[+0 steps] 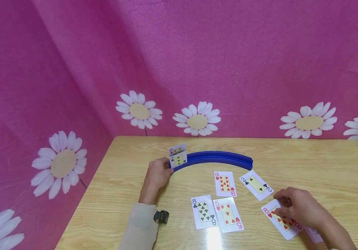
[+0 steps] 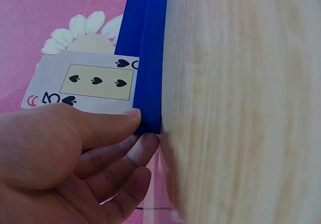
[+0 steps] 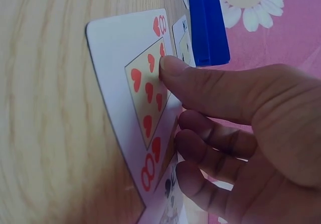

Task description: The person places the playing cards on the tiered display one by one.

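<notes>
My left hand (image 1: 158, 173) grips the left end of a curved blue card holder (image 1: 216, 157), thumb on its front and fingers around the end. Two cards stand in that end: a three of spades (image 2: 95, 81) in front and a red six (image 1: 177, 149) behind it. On the right, my right hand (image 1: 304, 206) pinches an eight of hearts (image 3: 115, 58), its thumb on the face and fingers at the far edge. A partly hidden black-suited card (image 3: 173, 204) lies beneath that hand. The two of clubs (image 1: 256, 185) lies near the holder's right end.
Face up on the wooden table (image 1: 103, 208) lie a nine of hearts (image 1: 225, 184), an eight of clubs (image 1: 203, 211) and a five of hearts (image 1: 227, 215). Pink cloth (image 1: 244, 69) with white flowers hangs behind and to the left. A black wrist strap (image 1: 161, 216) is on the left sleeve.
</notes>
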The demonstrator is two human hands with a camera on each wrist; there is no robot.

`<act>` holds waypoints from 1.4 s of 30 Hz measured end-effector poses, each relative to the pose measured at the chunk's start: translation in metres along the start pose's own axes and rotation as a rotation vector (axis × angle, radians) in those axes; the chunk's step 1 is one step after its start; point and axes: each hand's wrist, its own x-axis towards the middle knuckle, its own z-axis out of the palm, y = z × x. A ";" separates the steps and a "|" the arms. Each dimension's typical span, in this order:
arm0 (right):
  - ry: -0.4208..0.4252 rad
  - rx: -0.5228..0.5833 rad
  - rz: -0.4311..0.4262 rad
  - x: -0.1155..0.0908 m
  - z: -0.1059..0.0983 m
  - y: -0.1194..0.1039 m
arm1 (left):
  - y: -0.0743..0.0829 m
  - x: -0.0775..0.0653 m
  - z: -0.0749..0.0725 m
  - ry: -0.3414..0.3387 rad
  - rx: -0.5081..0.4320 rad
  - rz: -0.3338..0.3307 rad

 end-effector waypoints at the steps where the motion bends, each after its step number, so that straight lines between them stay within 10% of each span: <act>1: -0.001 -0.002 0.001 0.000 0.000 0.000 | 0.000 0.000 0.000 -0.001 -0.001 -0.002; 26: -0.003 0.070 0.050 -0.001 -0.001 -0.006 | 0.003 -0.002 0.000 -0.011 -0.010 -0.018; 42: 0.089 0.081 -0.107 -0.006 -0.005 -0.010 | 0.003 0.000 0.000 -0.003 0.010 -0.023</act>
